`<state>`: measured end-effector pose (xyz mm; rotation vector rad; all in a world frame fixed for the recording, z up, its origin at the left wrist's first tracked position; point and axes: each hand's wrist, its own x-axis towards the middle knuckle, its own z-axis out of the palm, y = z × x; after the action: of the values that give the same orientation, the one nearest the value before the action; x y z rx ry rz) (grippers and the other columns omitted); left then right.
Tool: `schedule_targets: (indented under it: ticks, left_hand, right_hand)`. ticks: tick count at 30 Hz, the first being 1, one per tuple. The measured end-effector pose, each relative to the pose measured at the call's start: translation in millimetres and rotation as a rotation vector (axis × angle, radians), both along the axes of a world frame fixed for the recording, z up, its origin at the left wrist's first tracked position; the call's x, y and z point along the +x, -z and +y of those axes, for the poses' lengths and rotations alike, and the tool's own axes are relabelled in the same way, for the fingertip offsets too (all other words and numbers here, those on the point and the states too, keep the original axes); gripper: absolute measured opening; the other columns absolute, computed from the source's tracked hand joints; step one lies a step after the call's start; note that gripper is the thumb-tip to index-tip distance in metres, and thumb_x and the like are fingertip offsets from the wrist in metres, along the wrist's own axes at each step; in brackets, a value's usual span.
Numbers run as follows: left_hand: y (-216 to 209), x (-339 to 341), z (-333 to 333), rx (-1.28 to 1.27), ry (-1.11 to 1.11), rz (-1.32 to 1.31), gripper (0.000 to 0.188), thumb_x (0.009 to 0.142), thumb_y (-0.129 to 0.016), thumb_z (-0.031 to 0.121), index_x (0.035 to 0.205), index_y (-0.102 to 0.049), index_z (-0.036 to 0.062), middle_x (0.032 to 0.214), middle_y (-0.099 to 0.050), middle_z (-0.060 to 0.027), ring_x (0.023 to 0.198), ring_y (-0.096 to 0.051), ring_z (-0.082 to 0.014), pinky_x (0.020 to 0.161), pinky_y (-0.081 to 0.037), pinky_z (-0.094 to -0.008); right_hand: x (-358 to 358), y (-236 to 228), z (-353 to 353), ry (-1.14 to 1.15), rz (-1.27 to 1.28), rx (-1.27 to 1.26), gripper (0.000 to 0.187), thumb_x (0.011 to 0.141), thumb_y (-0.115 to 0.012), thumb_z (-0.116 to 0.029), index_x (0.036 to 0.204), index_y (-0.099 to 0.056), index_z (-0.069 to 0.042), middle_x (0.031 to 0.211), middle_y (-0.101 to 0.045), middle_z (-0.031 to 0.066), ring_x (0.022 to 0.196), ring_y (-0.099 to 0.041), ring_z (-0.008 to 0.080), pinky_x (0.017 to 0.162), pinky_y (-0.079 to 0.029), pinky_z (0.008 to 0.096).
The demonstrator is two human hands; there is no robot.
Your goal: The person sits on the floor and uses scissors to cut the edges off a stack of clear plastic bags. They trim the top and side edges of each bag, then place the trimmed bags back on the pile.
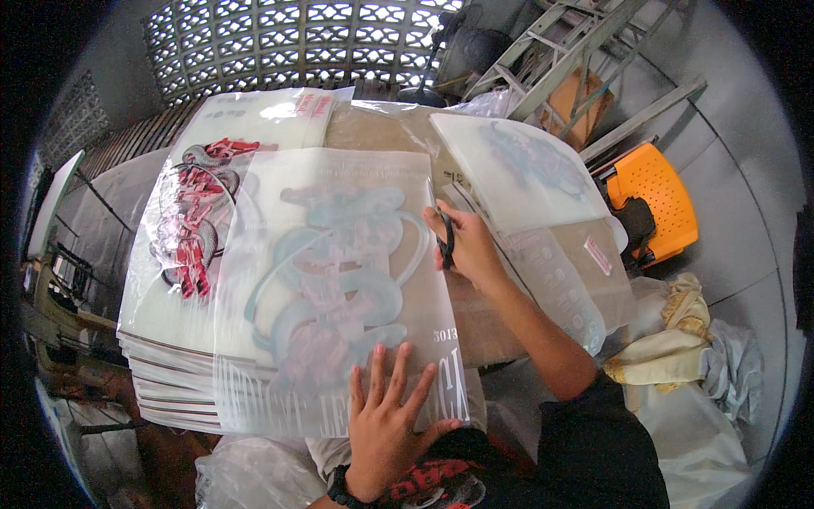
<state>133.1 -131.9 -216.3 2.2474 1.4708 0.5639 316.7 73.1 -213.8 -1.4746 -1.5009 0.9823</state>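
A translucent printed sheet (233,339), with a pale blue-grey and pink design showing through it, lies in front of me and partly overlaps a stack. My left hand (386,420) rests flat on its near edge, fingers spread. At the sheet's right edge, my right hand (471,246) grips a pair of scissors (447,242) by the black handles. The blades point away from me along that edge, and I cannot tell whether they are parted. Under the sheet's left side sits the stack of printed sheets (140,297), with a red and grey dragon-like design on top.
More translucent sheets (517,170) lie on the brown table covering (373,127) to the right. An orange plastic chair (657,204) stands beyond them. At the far right lean a ladder (585,51) and a cardboard box (577,106). Crumpled plastic and cloth (670,348) lie on the right.
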Motion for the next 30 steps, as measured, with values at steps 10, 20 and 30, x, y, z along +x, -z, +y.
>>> schedule_targets:
  ticks: [10, 20, 30]
  left_hand:
    - [-3, 0, -1, 0.047, 0.04, -0.013, 0.08, 0.073, -0.067, 0.062, 0.139, -0.049, 0.0211, 0.152, -0.031, -0.0156, 0.143, -0.022, -0.0398, 0.112, -0.017, -0.0593]
    - [-3, -67, -17, 0.086, 0.033, 0.177, 0.069, 0.07, -0.076, 0.02, 0.135, -0.052, 0.0179, 0.153, -0.028, -0.0168, 0.143, -0.023, -0.0375, 0.114, -0.022, -0.0536]
    - [-14, -71, -29, 0.25, -0.153, -0.102, 0.038, 0.084, -0.06, 0.008, 0.122, -0.062, 0.0111, 0.128, -0.059, -0.0149, 0.116, -0.058, -0.0337, 0.099, -0.046, -0.0434]
  right_hand:
    - [34, -32, 86, -0.09, 0.037, -0.161, 0.061, 0.09, -0.063, -0.048, 0.128, -0.056, -0.001, 0.054, -0.055, -0.0002, 0.041, -0.05, 0.0081, 0.036, -0.034, 0.0223]
    - [57, -74, -106, 0.013, -0.331, -0.135, 0.044, 0.079, -0.079, -0.029, 0.111, -0.059, -0.006, 0.055, -0.053, 0.0009, 0.046, -0.05, 0.0104, 0.041, -0.039, 0.0284]
    - [66, -37, -150, -0.114, -0.86, 0.145, 0.043, 0.082, -0.072, -0.021, 0.121, -0.063, -0.004, 0.096, -0.058, 0.0212, 0.092, -0.06, 0.0339, 0.083, -0.048, 0.0404]
